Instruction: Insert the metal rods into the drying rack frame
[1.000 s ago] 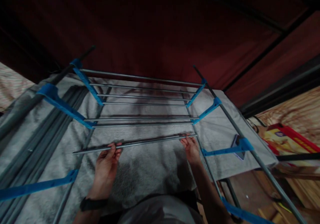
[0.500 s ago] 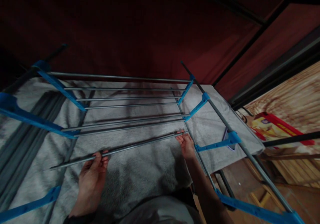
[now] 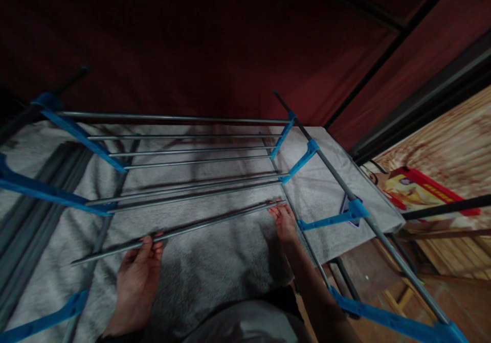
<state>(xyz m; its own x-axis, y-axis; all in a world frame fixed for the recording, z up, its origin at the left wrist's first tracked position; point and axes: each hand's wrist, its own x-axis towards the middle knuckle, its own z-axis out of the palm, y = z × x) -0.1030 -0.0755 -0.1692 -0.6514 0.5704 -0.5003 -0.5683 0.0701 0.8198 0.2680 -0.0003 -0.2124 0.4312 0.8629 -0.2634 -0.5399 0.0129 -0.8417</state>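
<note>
A thin grey metal tube (image 3: 215, 221) slants across the front of a half-built rack with blue plastic brackets. My left hand (image 3: 137, 276) pinches it between thumb and fingers, some way in from its left end. Close to its right end, the fingers of my right hand (image 3: 284, 223) are closed around it. That end lies just above and left of a blue side bracket (image 3: 326, 222), seemingly apart from it. Behind the held tube, two tubes (image 3: 207, 190) span one pair of brackets, and several more (image 3: 199, 151) span the pair farther back.
Several loose grey tubes (image 3: 42, 215) lie at the left on a grey blanket (image 3: 215, 266). A dark flat object (image 3: 347, 207) rests behind the right bracket. Beyond the table edge at right are a red and yellow box (image 3: 425, 189) and wooden slats (image 3: 452, 256).
Both hands keep their grip on the tube. The tube's left end and my left hand have shifted slightly left and down in view; the rack's left side has also slid left.
</note>
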